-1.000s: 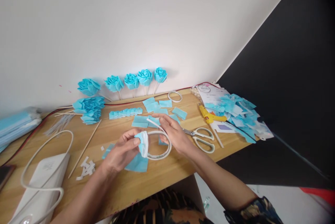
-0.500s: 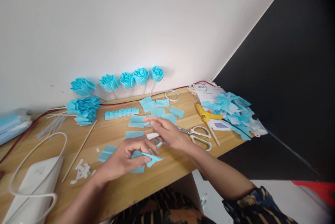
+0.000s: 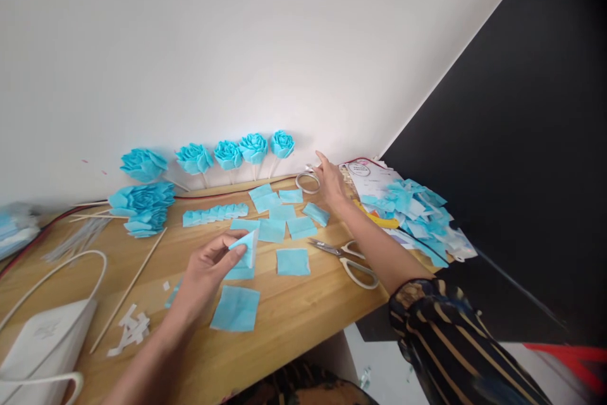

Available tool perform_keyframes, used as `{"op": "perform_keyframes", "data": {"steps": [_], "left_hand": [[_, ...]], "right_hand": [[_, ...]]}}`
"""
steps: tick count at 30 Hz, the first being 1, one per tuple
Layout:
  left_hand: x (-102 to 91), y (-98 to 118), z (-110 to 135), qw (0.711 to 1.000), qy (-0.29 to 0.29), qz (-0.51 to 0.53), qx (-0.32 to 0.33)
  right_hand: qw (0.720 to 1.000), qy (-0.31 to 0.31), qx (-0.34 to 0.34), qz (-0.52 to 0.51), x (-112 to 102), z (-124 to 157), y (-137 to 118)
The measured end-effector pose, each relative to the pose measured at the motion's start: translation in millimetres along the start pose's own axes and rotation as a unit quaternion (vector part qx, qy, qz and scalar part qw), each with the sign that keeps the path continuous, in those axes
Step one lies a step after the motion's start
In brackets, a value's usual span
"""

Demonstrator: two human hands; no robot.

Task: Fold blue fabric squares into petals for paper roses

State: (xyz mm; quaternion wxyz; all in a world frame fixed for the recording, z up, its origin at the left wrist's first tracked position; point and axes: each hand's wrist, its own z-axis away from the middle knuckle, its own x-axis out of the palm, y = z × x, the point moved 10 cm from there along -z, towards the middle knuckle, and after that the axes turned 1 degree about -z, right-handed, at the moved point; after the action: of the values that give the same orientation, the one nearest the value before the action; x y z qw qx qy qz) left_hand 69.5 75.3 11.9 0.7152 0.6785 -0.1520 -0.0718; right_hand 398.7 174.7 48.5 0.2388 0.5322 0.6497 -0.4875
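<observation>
"Blue, that folded piece (image 3: 249, 248). Which hand has it?"

"My left hand (image 3: 213, 259). I pinch it between thumb and fingers, raised over the table (image 3: 294, 310), about midway between its front and back edges."

"And the other?"

"My right hand (image 3: 331, 179) is out by the back edge, right at the tape (image 3: 307, 192). One finger sticks out straight; whether the others grip the tape, I can't tell."

"What lies nearer the right edge?"

"The scissors (image 3: 336, 251), handles partly under my forearm (image 3: 382, 247). The glue gun (image 3: 385, 222) is half hidden behind it, with a heap of blue scraps (image 3: 420, 208) at the right end."

"And the rest?"

"Blue squares (image 3: 293, 261) are spread across the middle, one of them close to the front edge. A pleated strip (image 3: 215, 214) lies further back, and flowers (image 3: 253, 148) line the back edge towards the left corner. White snippets (image 3: 130, 330) lie left of my arm, beside a stick (image 3: 128, 291)."
</observation>
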Motion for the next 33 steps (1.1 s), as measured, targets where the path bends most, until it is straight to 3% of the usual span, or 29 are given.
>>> {"op": "perform_keyframes", "data": {"steps": [4, 8, 13, 17, 20, 21, 23, 26, 29, 33], "left_hand": [[-0.8, -2, -1, 1.000, 0.005, -0.019, -0.013], [-1.8, -1, 0, 0.999, 0.019, -0.036, -0.024], [-1.6, -3, -1, 0.999, 0.017, -0.037, -0.025], [-2.9, -1, -2, 1.000, 0.019, -0.016, -0.017], [-1.5, 1, -3, 1.000, 0.016, 0.008, -0.017], [-1.1, 1, -3, 1.000, 0.015, 0.017, -0.016], [-1.6, 1, -3, 0.999, 0.018, 0.034, -0.010], [-4.5, -2, -4, 0.998, 0.027, 0.059, -0.011], [-8.2, -4, -7, 0.993, 0.038, 0.110, -0.028], [-6.6, 1, -12, 0.976, 0.023, 0.212, -0.053]], "right_hand": [[0.999, -0.026, -0.039, -0.011, 24, 3, 3], [0.997, -0.058, -0.047, -0.037, 35, 9, 9], [0.993, -0.085, -0.044, -0.067, 32, 14, 12], [0.994, -0.074, -0.029, -0.078, 15, 16, 3], [0.992, -0.033, -0.020, -0.119, -9, 26, -26], [0.984, -0.015, -0.029, -0.176, -19, 33, -42], [0.949, -0.009, -0.060, -0.310, -33, 51, -82], [0.879, -0.059, -0.071, -0.468, -36, 80, -134], [0.831, -0.080, -0.094, -0.542, -36, 99, -164], [0.845, -0.017, -0.225, -0.484, -50, 115, -180]]}}
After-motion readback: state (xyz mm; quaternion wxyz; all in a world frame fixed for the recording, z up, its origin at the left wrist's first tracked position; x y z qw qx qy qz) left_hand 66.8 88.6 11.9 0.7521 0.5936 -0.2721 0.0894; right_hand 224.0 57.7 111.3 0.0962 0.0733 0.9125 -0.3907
